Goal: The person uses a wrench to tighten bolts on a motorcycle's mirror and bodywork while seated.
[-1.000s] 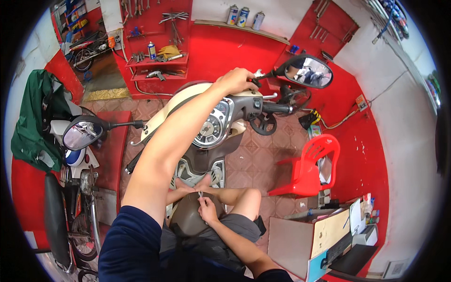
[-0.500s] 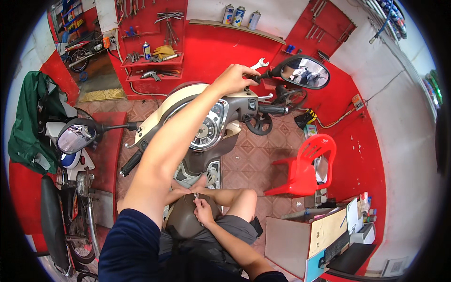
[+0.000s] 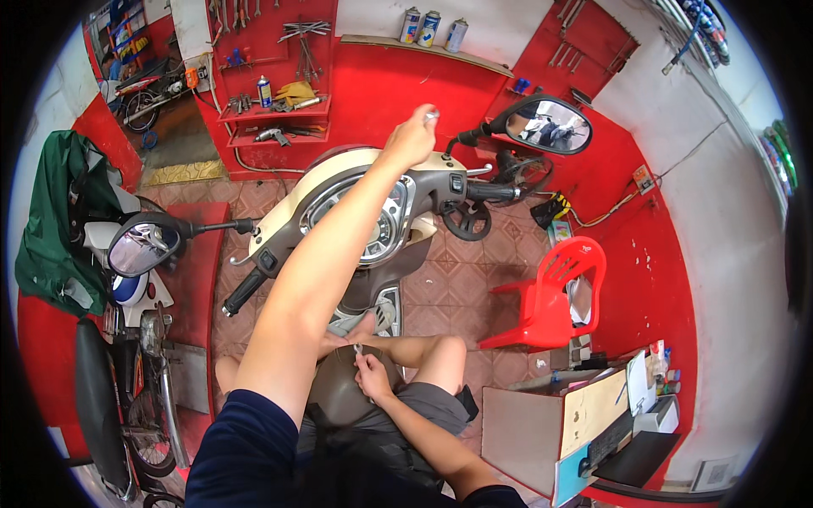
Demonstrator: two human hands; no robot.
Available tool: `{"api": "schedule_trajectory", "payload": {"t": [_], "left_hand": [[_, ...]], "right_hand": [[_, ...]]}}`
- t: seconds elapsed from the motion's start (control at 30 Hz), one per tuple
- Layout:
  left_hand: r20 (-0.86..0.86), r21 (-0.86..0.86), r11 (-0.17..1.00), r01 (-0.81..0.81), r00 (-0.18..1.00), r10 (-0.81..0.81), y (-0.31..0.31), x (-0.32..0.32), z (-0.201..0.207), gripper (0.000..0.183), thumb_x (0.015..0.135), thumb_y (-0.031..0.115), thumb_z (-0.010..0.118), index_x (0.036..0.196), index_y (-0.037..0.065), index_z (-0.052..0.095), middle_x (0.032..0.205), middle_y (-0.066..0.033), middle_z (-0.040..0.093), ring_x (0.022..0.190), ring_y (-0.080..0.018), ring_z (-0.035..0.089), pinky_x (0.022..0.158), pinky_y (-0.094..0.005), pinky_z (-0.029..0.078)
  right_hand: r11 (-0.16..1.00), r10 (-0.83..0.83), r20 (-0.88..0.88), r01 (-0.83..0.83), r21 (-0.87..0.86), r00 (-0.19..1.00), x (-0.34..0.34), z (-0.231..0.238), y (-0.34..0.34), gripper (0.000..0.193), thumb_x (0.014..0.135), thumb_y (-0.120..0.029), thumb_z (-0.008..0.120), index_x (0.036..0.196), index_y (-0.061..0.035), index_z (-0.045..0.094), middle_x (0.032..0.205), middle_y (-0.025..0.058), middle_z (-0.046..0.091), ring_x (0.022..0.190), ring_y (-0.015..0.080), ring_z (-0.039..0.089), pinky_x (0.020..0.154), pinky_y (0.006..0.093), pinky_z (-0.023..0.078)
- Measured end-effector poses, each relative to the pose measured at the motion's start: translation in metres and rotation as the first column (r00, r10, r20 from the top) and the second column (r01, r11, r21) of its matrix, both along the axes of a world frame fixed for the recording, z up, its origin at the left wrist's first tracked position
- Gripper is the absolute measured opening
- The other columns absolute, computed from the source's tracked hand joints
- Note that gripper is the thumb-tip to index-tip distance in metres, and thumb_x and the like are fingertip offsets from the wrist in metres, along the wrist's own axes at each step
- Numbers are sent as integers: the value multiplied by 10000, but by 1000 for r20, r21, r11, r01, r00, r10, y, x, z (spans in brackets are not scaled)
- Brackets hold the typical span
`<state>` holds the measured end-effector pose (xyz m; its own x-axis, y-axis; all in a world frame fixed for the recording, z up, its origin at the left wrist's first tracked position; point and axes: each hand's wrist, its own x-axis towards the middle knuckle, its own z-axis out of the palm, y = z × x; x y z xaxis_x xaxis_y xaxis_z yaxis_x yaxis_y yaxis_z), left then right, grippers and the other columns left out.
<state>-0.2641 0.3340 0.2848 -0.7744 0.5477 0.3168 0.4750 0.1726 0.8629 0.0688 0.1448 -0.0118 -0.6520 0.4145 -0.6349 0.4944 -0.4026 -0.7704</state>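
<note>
I sit astride a cream and dark-brown scooter (image 3: 275, 216), with its round dial (image 3: 383, 227) under my outstretched left arm. My left hand (image 3: 412, 140) is raised above the right part of the handlebar, closed around a wrench (image 3: 431, 116); only a small metal end shows. It is apart from the right mirror's black stem (image 3: 468, 136), which carries the right mirror (image 3: 550, 127). Down at the seat (image 3: 334, 389), between my thighs, my right hand (image 3: 373, 378) grips a second wrench (image 3: 358, 348), its head sticking out past the fingers.
The left mirror (image 3: 142, 245) juts out to the left. A red plastic chair (image 3: 542, 317) and a desk (image 3: 521, 436) stand at right. Ahead, a red wall carries tool shelves (image 3: 275, 127) and a ledge with spray cans (image 3: 429, 30). Another motorbike (image 3: 102, 398) is at left.
My left hand has come away from the right mirror's stem, moving left and slightly up with the wrench, which has turned in the grip. My right hand stays at the seat.
</note>
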Motion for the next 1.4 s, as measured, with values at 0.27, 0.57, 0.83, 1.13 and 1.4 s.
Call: {"api": "schedule_trajectory", "payload": {"t": [0.27, 0.57, 0.83, 1.13, 1.4], "left_hand": [[399, -129, 980, 154, 912, -91, -1, -13, 10, 441, 1011, 312, 438, 1271, -38, 502, 1000, -200, 666, 726, -264, 673, 616, -398, 528], [496, 262, 886, 383, 734, -464, -9, 7, 25, 431, 915, 285, 676, 1291, 89, 594, 1049, -15, 669, 535, -27, 431, 453, -170, 307], [544, 271, 854, 445, 661, -517, -2, -11, 9, 446, 872, 261, 739, 1254, 64, 622, 764, 44, 592, 481, -7, 370, 420, -194, 259], [541, 237, 847, 476, 659, -522, -5, -7, 16, 430, 858, 264, 754, 1236, 91, 645, 847, 47, 626, 513, 5, 375, 444, -172, 253], [521, 220, 844, 488, 673, -525, -4, -9, 14, 438, 839, 294, 773, 1215, 98, 663, 826, 46, 633, 509, 5, 362, 454, -178, 240]], "right_hand": [[997, 35, -86, -41, -71, 996, 9, 30, 35, 221, 985, -183, 560, 1180, -92, 607, 723, 2, 553, 471, 54, 440, 381, 231, 292], [933, 4, -454, 160, 323, 891, -42, 219, 164, 251, 1028, -252, 478, 1115, -34, 565, 754, 24, 612, 473, 48, 408, 409, 212, 297], [730, 72, -332, 177, 660, 941, -123, 260, 251, 286, 972, -124, 531, 1232, -6, 526, 757, 43, 602, 538, 71, 477, 459, 219, 362], [591, 100, -127, 44, 805, 987, -157, 297, 276, 334, 921, -129, 575, 1237, -25, 599, 780, 133, 701, 707, 182, 675, 689, 325, 520], [562, 189, -91, -31, 826, 978, -161, 301, 278, 331, 910, -147, 584, 1219, -32, 611, 787, 141, 696, 758, 201, 682, 734, 336, 517]]}}
